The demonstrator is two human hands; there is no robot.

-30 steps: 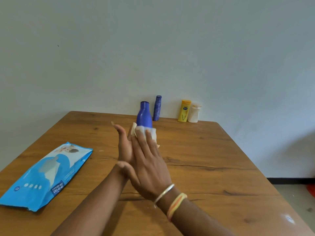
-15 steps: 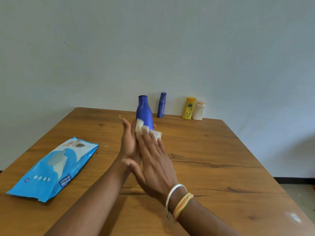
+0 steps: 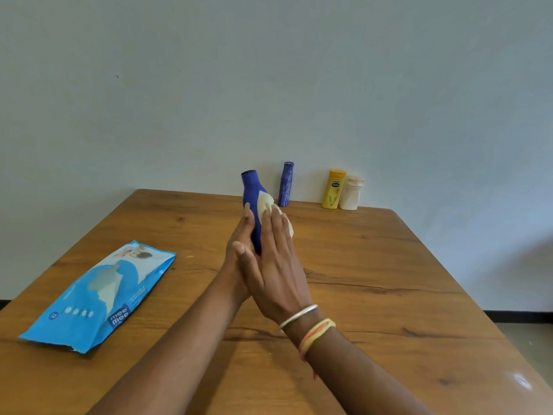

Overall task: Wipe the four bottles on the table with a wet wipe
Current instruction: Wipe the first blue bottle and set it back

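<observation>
My left hand (image 3: 238, 256) is gripping the big blue bottle (image 3: 250, 190) above the table (image 3: 389, 265), and my right hand (image 3: 278, 265) is pressing the wet wipe (image 3: 264, 203) flat on it. The three other bottles (image 3: 334, 190) are standing at the back by the wall — I think they are waiting for their turn.

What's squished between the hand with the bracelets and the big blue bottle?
A white wet wipe. The right hand presses it against the blue bottle, as the head view shows.
</observation>
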